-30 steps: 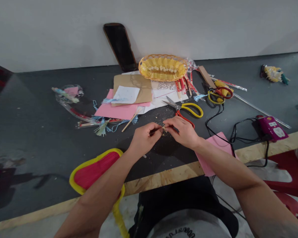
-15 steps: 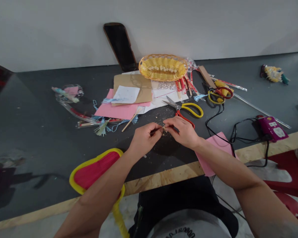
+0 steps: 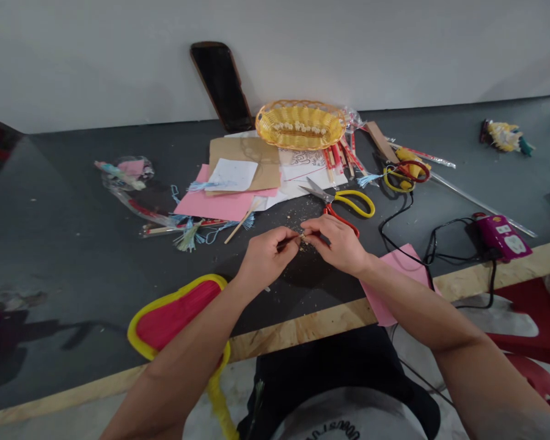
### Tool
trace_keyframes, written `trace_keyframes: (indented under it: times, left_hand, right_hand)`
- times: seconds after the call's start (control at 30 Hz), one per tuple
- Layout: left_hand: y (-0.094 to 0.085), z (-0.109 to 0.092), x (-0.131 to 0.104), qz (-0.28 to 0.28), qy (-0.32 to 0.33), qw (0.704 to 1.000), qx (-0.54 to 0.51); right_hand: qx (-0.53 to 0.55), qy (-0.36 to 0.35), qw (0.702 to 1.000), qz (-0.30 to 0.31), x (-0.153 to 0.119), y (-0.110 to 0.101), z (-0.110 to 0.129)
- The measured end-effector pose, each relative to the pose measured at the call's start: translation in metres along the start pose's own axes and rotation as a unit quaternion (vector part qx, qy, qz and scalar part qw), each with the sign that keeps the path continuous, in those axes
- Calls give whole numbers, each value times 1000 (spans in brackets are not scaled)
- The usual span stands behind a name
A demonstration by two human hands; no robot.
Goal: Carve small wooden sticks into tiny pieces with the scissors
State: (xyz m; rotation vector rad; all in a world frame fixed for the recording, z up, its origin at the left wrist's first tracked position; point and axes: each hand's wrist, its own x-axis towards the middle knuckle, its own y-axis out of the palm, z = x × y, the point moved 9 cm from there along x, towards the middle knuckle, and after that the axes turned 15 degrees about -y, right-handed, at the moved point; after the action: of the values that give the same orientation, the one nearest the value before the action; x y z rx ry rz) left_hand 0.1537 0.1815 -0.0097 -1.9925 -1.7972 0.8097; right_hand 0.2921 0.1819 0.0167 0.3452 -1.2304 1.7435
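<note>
Close together over the dark table, my left hand (image 3: pixel 271 252) and my right hand (image 3: pixel 334 241) both pinch with thumb and fingertips. Between them is a tiny pale piece (image 3: pixel 302 236), too small to name. A thin dark line shows under my left fingers; what it is I cannot make out. Pale crumbs (image 3: pixel 295 215) are scattered on the table around the fingertips. Just beyond my right hand lie scissors (image 3: pixel 330 198) with one yellow and one red handle, blades apart. A small wooden stick (image 3: pixel 239 226) rests beyond my left hand.
A yellow basket (image 3: pixel 297 137) with small pale pieces stands by the wall, beside a leaning phone (image 3: pixel 222 85). Papers (image 3: pixel 224 205), tassels (image 3: pixel 190 237) and a second pair of scissors (image 3: pixel 407 174) lie about. A purple power socket (image 3: pixel 504 237) with black cable sits right. A yellow-rimmed pink fan-like object (image 3: pixel 178 315) is near my left forearm.
</note>
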Motion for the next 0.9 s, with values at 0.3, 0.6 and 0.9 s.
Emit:
trace_keyframes:
  times: [0.3,0.6,0.9]
  left_hand:
    - [0,0,-1,-3,-3,1000,9]
    - [0,-3,-1,-6,10,1000,18]
    - [-1,-3,-1,-6,9,1000,22]
  right_hand:
    - [6,-7,1000,-5,0,0,1]
    - [1,-3,1000,-4,0,0,0]
    - [6,4,1000,-2,0,0,-1]
